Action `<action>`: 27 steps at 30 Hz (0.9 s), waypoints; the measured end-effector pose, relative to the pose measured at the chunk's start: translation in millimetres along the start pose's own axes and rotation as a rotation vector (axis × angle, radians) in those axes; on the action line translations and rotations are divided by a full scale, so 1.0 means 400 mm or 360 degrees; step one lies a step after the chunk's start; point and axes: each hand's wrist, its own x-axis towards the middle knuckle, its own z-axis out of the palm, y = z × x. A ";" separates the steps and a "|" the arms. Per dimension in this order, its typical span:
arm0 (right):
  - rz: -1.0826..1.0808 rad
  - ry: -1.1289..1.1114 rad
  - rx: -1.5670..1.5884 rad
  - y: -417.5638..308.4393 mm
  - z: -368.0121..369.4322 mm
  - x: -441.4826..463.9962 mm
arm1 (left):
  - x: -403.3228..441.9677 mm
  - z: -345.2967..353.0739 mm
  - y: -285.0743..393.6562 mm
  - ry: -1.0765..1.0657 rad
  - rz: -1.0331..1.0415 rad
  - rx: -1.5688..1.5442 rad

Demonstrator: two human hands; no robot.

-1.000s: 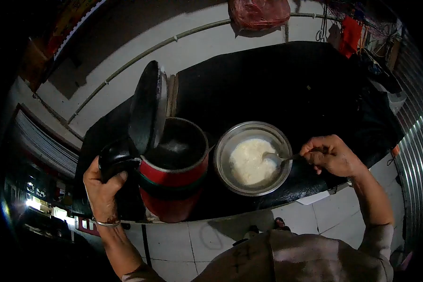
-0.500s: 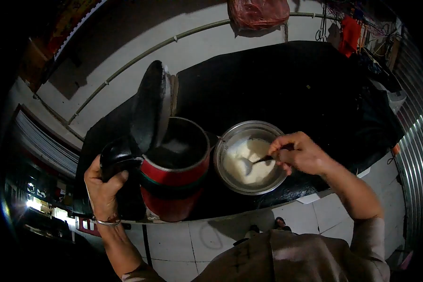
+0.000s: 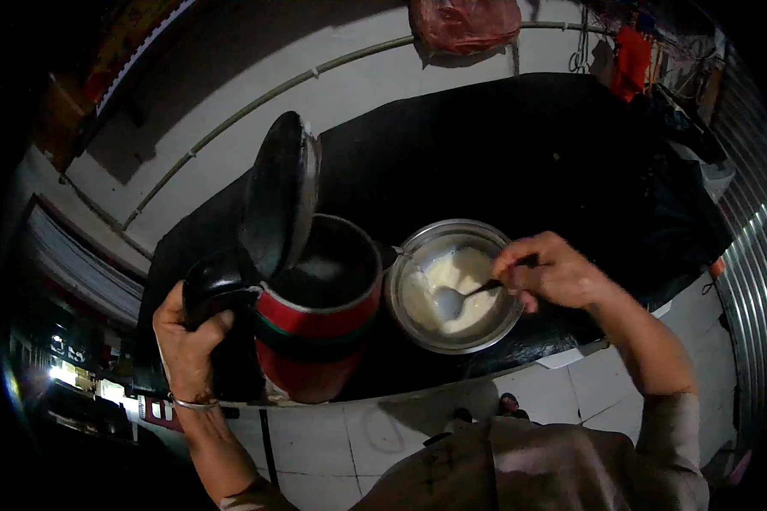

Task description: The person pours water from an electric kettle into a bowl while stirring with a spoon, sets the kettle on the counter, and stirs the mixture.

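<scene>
The red jug (image 3: 311, 370) stood upright near the front edge of the black tabletop (image 3: 477, 128), its black lid (image 3: 273, 196) raised and tilted up over the side of the mouth nearer the handle (image 3: 209, 285). The left hand (image 3: 187, 345) was at the jug's left, closed around that black handle, fingers behind it and thumb on the near side; a metal bangle (image 3: 198, 404) circled the wrist. Inside the jug it was dark, with a paler patch whose nature could not be told.

Just to the right of the jug sat a round metal bowl (image 3: 456, 347), its rim close to the jug's spout; whether the two touched could not be told. The bowl held a creamy, pale mixture (image 3: 464, 271). The right hand (image 3: 558, 277), over the bowl's right side and farther from the jug, had its fingers closed on the dark-looking handle of a spoon (image 3: 448, 302). The spoon's head was within the bowl, at the mixture, and pointed toward the jug.

Beyond the jug, a pipe (image 3: 256, 100) ran along the pale wall, and a reddish plastic bag (image 3: 467, 25) hung beyond it and to the right.
</scene>
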 end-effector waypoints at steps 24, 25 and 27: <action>0.0041 0.0023 -0.0037 -0.003 -0.018 -0.006 | -0.005 0.027 0.013 0.0043 0.0104 0.0022; 0.0073 0.0032 -0.0125 -0.010 -0.040 -0.028 | -0.006 0.019 0.010 0.0049 0.0099 0.0022; 0.0107 0.0036 -0.0219 -0.011 -0.051 -0.026 | -0.004 -0.003 -0.002 -0.0041 -0.0012 0.0086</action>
